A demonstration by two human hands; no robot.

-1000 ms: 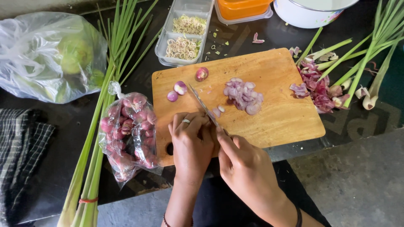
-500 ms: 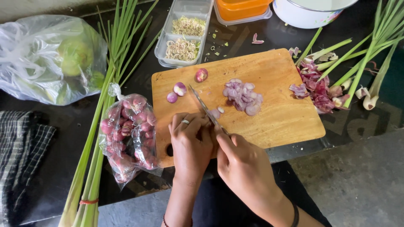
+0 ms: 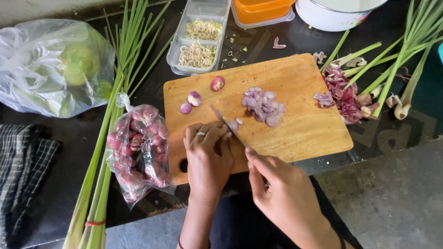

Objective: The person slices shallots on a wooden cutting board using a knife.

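- One dark desk [image 3: 295, 39] carries everything, with the work kept near its front edge, close to the person.
- Long green lemongrass stalks [image 3: 108, 124] lie along the left, bound low by a red band, out of the cutting area; more stalks [image 3: 392, 60] fan out at the right.
- A wooden cutting board [image 3: 304, 87] lies in the middle, directly ahead of both hands, likely so the cut lands on wood.
- A clear bag of green produce [image 3: 55, 69] sits far left; a smaller clear bag of whole shallots [image 3: 138, 147] rests just beside the board, within easy reach.
- A pile of purple peelings [image 3: 344, 99] is pushed off the board's right edge.
- Sliced shallot [image 3: 260, 103] is heaped mid-board, apart from three halved pieces [image 3: 194, 98] near the upper left.
- The left hand [image 3: 207, 157], a ring on one finger, curls its grip tightly over a small piece at the board's near edge; the piece itself is hidden beneath the fingers.
- The right hand [image 3: 281, 189] has its grip closed around the handle of a knife [image 3: 226, 122], whose blade slants up and left, alongside the left fingertips.
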